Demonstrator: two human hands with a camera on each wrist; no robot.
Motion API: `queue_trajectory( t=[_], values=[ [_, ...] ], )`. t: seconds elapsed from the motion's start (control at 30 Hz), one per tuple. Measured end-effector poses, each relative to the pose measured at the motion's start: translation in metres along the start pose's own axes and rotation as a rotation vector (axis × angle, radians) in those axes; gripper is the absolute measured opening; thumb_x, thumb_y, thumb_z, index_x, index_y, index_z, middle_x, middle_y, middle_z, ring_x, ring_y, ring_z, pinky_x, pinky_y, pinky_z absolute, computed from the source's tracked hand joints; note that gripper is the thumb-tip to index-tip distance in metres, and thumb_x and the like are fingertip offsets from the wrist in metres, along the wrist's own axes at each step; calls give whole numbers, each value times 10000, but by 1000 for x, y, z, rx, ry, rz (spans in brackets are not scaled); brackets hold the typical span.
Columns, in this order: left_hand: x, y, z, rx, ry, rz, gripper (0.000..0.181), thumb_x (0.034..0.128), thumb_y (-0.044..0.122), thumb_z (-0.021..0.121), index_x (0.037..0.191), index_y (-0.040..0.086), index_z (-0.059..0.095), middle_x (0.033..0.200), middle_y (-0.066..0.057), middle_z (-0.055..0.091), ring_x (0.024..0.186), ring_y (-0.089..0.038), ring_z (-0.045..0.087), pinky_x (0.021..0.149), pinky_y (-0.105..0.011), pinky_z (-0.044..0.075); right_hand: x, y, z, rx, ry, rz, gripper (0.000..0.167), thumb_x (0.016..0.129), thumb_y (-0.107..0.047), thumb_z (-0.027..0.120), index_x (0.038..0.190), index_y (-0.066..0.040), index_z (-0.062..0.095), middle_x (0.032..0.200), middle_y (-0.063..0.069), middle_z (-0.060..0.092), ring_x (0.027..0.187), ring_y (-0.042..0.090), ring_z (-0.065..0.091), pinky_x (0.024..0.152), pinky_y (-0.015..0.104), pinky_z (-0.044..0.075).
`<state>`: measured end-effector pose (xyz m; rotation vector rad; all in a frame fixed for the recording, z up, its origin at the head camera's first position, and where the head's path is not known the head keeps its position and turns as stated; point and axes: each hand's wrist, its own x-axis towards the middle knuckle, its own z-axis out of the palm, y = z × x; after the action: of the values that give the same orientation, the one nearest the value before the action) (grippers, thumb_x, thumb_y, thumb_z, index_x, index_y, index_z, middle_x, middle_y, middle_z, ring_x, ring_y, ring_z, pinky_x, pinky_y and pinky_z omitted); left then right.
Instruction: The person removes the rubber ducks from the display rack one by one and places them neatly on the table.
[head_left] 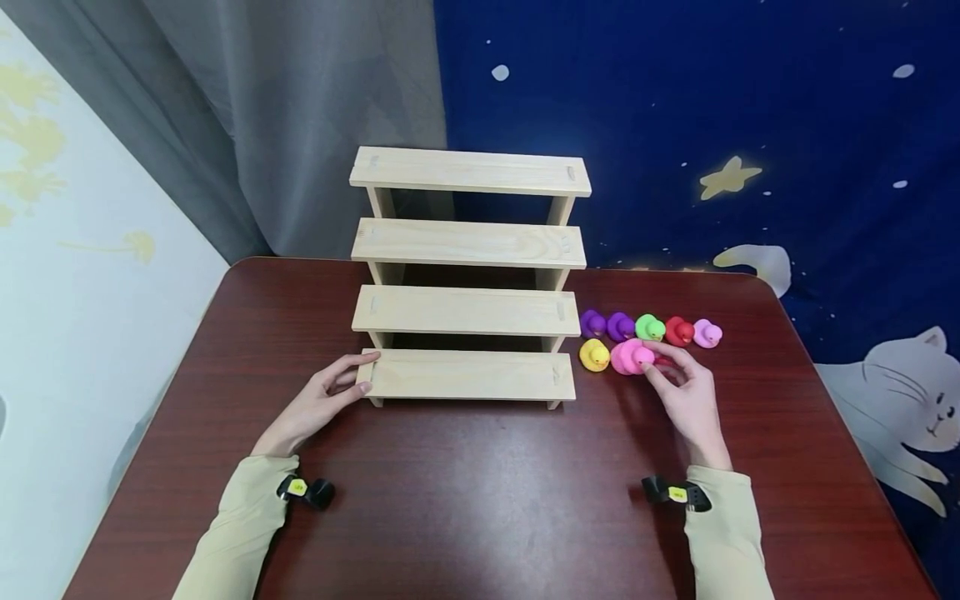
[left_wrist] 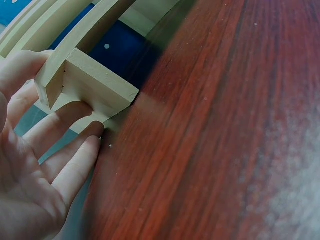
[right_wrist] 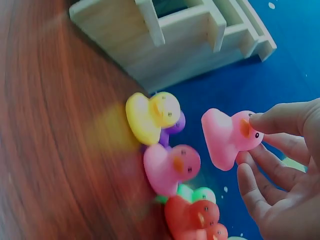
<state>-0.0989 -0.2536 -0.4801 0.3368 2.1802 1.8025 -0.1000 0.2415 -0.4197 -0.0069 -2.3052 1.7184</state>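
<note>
My right hand (head_left: 686,400) pinches a pink rubber duck (right_wrist: 220,137) by its head, between thumb and fingers. That duck is held above another pink duck (right_wrist: 165,170) on the table, beside a yellow duck (head_left: 595,356) and a partly hidden red duck (right_wrist: 187,215). Behind them stand two purple ducks (head_left: 620,326), a green duck (head_left: 649,327), a red duck (head_left: 679,331) and a light pink duck (head_left: 707,333). At the left end of the lowest step of a wooden tiered shelf (head_left: 465,373), my left hand (head_left: 318,404) grips the board's edge with thumb and index finger.
The tiered shelf rises in several steps, its upper boards (head_left: 468,171) bare. It stands on a dark red-brown table (head_left: 465,500). A grey curtain (head_left: 337,100) and a blue starry cloth (head_left: 637,125) hang behind; a white wall (head_left: 75,292) lies left.
</note>
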Motion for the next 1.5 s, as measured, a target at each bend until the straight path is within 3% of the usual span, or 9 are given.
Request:
queue_trajectory(
  t=[0.23,0.5,0.73,0.9,1.17,1.5],
  values=[
    [-1,-1,-1,10,7,-15,504,972,195,604,1451,174,445,1436,-83,471,1200,-147,533,890,-224,439,1,6,-13,-24,33,24,306,848,131,635,1152,156,613,1091,125,669,770,144,634,726,155,474],
    [0,-2,-1,24,11,-18,513,969,200,610,1454,181,443,1443,-79,461,1190,-144,540,887,-222,442,1,11,-27,-24,92,62,315,853,134,618,1167,145,606,1020,-45,670,733,84,628,688,128,457],
    [-1,0,0,24,20,-48,517,960,219,625,1447,207,451,1422,-74,483,1190,-165,543,888,-230,446,3,9,-38,-67,114,76,319,865,118,610,1184,125,614,1058,-30,670,783,95,619,718,119,453],
    [-1,-2,-1,13,12,-24,505,965,182,616,1442,153,452,1429,-97,474,1184,-163,547,886,-232,449,6,13,-45,-64,149,95,321,858,126,607,1177,99,635,1068,-7,675,769,78,619,711,119,454],
    [0,-2,0,5,8,-6,497,969,163,606,1441,137,450,1436,-107,464,1181,-145,547,882,-228,450,15,36,-58,-99,170,170,340,877,84,617,1215,55,633,1049,-89,646,651,11,572,587,124,404],
    [1,-1,1,-6,6,22,478,965,170,614,1421,139,473,1453,-59,456,1193,-151,539,881,-226,447,12,34,-57,-177,153,167,326,861,99,604,1187,113,611,963,-145,630,599,-57,554,523,119,371]
  ],
)
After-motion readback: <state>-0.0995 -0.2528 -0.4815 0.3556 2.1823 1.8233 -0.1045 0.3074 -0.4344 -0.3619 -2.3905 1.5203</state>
